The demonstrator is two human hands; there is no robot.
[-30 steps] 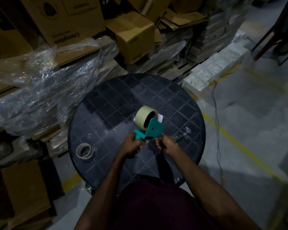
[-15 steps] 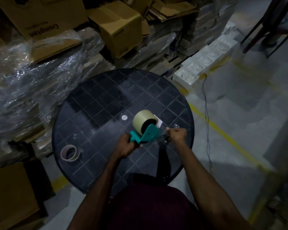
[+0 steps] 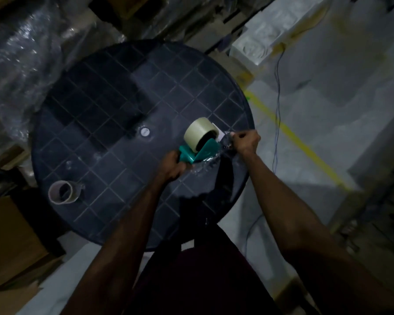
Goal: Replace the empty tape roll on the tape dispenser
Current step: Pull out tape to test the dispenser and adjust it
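Note:
A teal tape dispenser (image 3: 200, 153) carries a full pale roll of tape (image 3: 197, 133) above the right part of a round dark table (image 3: 114, 105). My left hand (image 3: 172, 165) is closed around the dispenser's handle. My right hand (image 3: 246, 140) pinches a strip of clear tape (image 3: 210, 161) that runs from the dispenser towards it. The empty cardboard tape core (image 3: 63, 192) lies on the table near its left edge, apart from both hands.
Plastic-wrapped bundles (image 3: 21, 60) and cardboard boxes crowd the left and back of the table. White foam blocks (image 3: 264, 35) lie at the upper right. A thin cable (image 3: 276, 87) and a yellow line (image 3: 300, 144) cross the grey floor to the right.
My right hand has drawn away to the right of the dispenser, stretching out the clear tape. The camera has tilted down and moved closer over the table.

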